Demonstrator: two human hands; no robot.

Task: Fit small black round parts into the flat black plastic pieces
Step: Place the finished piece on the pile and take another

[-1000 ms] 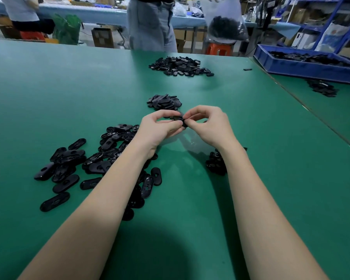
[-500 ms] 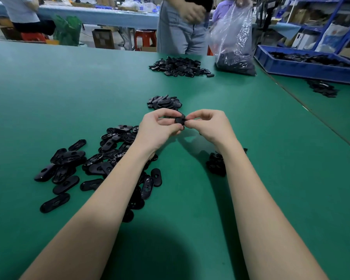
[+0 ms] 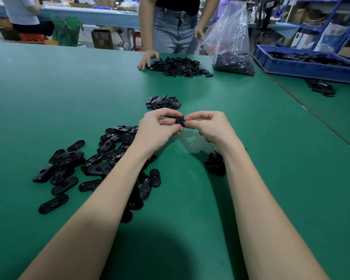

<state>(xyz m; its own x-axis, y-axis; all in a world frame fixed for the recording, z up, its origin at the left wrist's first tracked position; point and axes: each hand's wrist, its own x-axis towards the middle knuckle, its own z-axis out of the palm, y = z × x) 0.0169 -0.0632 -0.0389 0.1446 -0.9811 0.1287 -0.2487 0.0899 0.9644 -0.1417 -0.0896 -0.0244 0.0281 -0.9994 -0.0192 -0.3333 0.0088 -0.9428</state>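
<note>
Both hands meet above the desk: the left hand pinches a flat piece, the right hand pinches a round part against it. Both look light, stiff and smooth, likely slippery; best gripped by the edges, fingertips clear of the hole.

The bench under my arms has a matt green covering, smooth and even. The flat pieces near its left edge are glossy black plastic, catching highlights on their rims. The piece pinched between my fingers looks the same black plastic. At the far edge, a bag of clear, crinkled, shiny plastic film; towards the far right corner, a tray of blue moulded plastic.
</note>
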